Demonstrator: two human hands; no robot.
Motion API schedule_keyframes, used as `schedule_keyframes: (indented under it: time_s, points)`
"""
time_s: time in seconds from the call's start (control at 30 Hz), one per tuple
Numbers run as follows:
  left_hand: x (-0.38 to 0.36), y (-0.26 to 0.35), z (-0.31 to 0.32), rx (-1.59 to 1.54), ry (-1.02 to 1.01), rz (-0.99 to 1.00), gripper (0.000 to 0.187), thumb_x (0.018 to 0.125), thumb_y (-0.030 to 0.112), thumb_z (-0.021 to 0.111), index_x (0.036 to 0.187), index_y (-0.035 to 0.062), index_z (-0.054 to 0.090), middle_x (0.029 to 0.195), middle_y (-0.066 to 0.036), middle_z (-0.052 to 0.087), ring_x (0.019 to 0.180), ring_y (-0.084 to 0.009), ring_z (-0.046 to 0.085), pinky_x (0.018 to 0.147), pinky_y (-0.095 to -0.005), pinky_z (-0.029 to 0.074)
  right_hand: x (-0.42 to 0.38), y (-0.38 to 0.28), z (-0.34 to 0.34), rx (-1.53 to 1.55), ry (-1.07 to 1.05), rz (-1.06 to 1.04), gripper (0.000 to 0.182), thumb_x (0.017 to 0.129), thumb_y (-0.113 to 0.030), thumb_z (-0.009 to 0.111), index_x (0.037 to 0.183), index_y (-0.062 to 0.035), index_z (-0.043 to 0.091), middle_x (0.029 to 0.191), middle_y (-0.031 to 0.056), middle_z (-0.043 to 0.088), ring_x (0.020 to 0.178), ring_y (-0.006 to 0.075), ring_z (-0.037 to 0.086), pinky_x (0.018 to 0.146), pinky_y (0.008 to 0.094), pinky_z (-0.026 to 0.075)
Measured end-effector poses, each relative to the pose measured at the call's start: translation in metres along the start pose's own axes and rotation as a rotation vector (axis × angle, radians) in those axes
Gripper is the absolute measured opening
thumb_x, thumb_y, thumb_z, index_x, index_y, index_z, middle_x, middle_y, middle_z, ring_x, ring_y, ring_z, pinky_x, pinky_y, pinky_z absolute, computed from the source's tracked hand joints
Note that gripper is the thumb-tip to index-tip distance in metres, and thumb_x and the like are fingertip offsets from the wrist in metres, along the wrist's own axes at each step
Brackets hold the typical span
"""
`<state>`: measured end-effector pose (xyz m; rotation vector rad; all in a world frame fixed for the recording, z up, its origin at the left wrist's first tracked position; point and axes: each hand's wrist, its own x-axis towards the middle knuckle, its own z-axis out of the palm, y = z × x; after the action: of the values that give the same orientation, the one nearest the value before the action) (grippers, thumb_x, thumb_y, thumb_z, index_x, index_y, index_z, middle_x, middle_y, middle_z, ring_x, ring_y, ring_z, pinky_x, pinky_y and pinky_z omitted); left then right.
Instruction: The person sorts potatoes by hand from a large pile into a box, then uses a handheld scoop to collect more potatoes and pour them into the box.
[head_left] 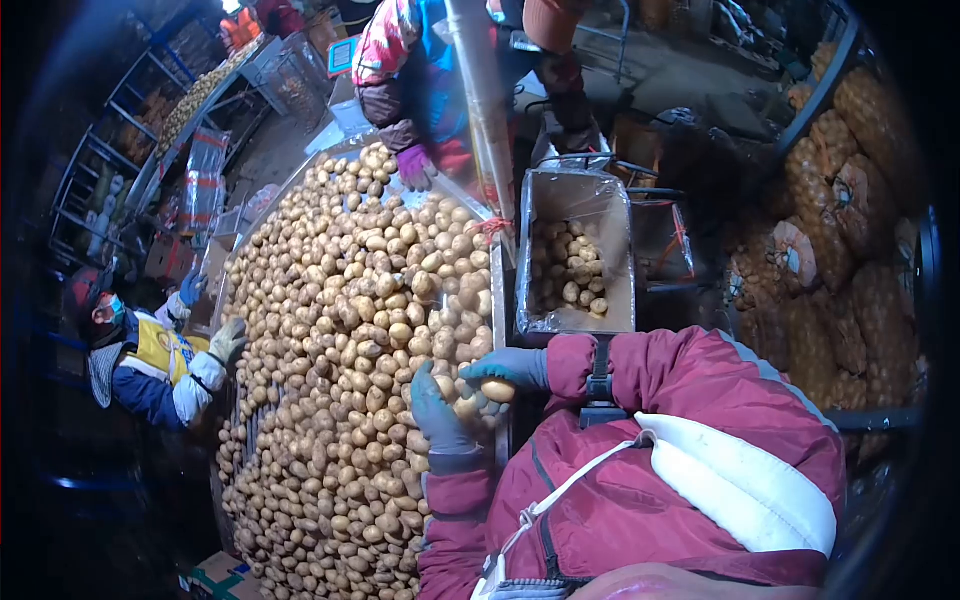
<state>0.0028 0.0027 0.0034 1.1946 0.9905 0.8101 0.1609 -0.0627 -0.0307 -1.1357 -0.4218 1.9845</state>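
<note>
Head view: potatoes handled at a heap. The step in hand is judged to be the picking of single tubers; a potato is held by the right hand, its gloved fingers closed around it, at the near edge of the heap. The left hand is partly open, with the fingers loosely curved beside loose potatoes; whether any is gripped cannot be told. The held potato is thus situated to the right of the left hand. A secure but gentle right-hand grip is judged to be called for next. A lined carton, partly filled, is seen beyond the right forearm.
</note>
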Motion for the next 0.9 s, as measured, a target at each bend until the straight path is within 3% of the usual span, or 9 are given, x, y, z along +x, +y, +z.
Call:
schedule_keyframes:
  time_s: [0.27,0.37,0.47,0.5,0.6,0.73,0.8,0.83,0.9]
  points:
    - [-0.026,0.011,0.043,-0.111,-0.165,-0.057,0.055,0.111,0.040,0.041,0.146,-0.0010,0.051,0.133,-0.013,0.061,0.116,-0.0214,0.062,0.098,-0.0344,0.053,-0.050,-0.022,0.024,0.056,-0.024,-0.085,0.051,0.104,-0.053,0.055,0.114,-0.0056,0.070,0.081,0.0034,0.070,0.062,0.0138,0.064,0.056,0.0277,0.052]
    - [-0.028,0.022,0.048,-0.154,-0.313,-0.062,0.058,0.109,0.032,0.048,0.159,0.0066,0.033,0.139,-0.015,0.054,0.117,-0.0234,0.061,0.094,-0.0370,0.058,-0.041,-0.014,0.005,-0.015,0.067,-0.185,0.050,0.103,-0.055,0.057,0.107,-0.0081,0.072,0.077,0.0034,0.070,0.058,0.0135,0.063,0.051,0.0267,0.051]
    - [-0.037,0.037,0.053,0.059,-0.324,-0.026,0.053,0.111,0.031,0.048,0.153,-0.0006,0.044,0.145,-0.014,0.055,0.124,-0.0208,0.058,0.103,-0.0324,0.051,-0.061,-0.031,0.009,0.043,0.251,-0.161,0.051,0.101,-0.056,0.059,0.106,-0.0065,0.072,0.075,0.0047,0.069,0.056,0.0135,0.063,0.049,0.0286,0.052]
    - [-0.030,0.023,0.048,-0.061,-0.359,0.029,0.051,0.107,0.018,0.057,0.152,-0.0009,0.044,0.147,-0.014,0.053,0.127,-0.0215,0.057,0.106,-0.0330,0.049,-0.066,-0.034,0.007,0.041,0.251,-0.161,0.051,0.101,-0.056,0.059,0.106,-0.0065,0.072,0.075,0.0047,0.069,0.056,0.0135,0.063,0.049,0.0286,0.052]
    - [-0.030,0.022,0.044,-0.015,-0.385,0.081,0.054,0.103,0.010,0.061,0.152,-0.0025,0.043,0.143,-0.015,0.055,0.126,-0.0227,0.058,0.106,-0.0336,0.049,-0.081,-0.034,-0.001,0.058,0.259,-0.083,0.050,0.101,-0.054,0.061,0.107,-0.0058,0.072,0.077,0.0048,0.069,0.058,0.0135,0.063,0.050,0.0283,0.052]
    - [-0.035,0.024,0.035,-0.042,-0.342,0.066,0.057,0.098,-0.001,0.066,0.151,-0.0018,0.045,0.138,-0.014,0.059,0.122,-0.0211,0.061,0.103,-0.0308,0.051,-0.079,-0.019,-0.014,0.021,0.209,-0.254,0.043,0.101,-0.047,0.064,0.108,-0.0054,0.072,0.081,0.0015,0.066,0.060,0.0092,0.062,0.048,0.0234,0.049]
    - [-0.037,0.031,0.038,-0.161,-0.301,0.031,0.058,0.095,-0.005,0.067,0.149,-0.0021,0.047,0.136,-0.014,0.060,0.117,-0.0199,0.064,0.101,-0.0297,0.054,-0.083,-0.017,-0.010,-0.174,0.032,-0.532,0.043,0.100,-0.044,0.065,0.115,-0.0038,0.071,0.097,0.0043,0.071,0.078,0.0100,0.063,0.060,0.0255,0.051]
    - [-0.037,0.030,0.037,-0.171,-0.289,-0.001,0.058,0.095,-0.005,0.067,0.149,-0.0021,0.047,0.138,-0.014,0.059,0.118,-0.0201,0.064,0.101,-0.0300,0.054,-0.080,-0.018,-0.005,0.116,0.035,-0.255,0.041,0.100,-0.041,0.067,0.116,-0.0037,0.071,0.101,0.0034,0.070,0.081,0.0088,0.063,0.062,0.0239,0.051]
    - [-0.034,0.016,0.029,-0.168,-0.286,-0.028,0.059,0.094,-0.005,0.067,0.149,-0.0023,0.047,0.141,-0.015,0.056,0.124,-0.0217,0.060,0.101,-0.0312,0.054,-0.076,-0.013,-0.002,0.152,-0.035,-0.205,0.040,0.099,-0.039,0.068,0.117,-0.0040,0.071,0.101,0.0023,0.070,0.080,0.0083,0.063,0.062,0.0231,0.051]
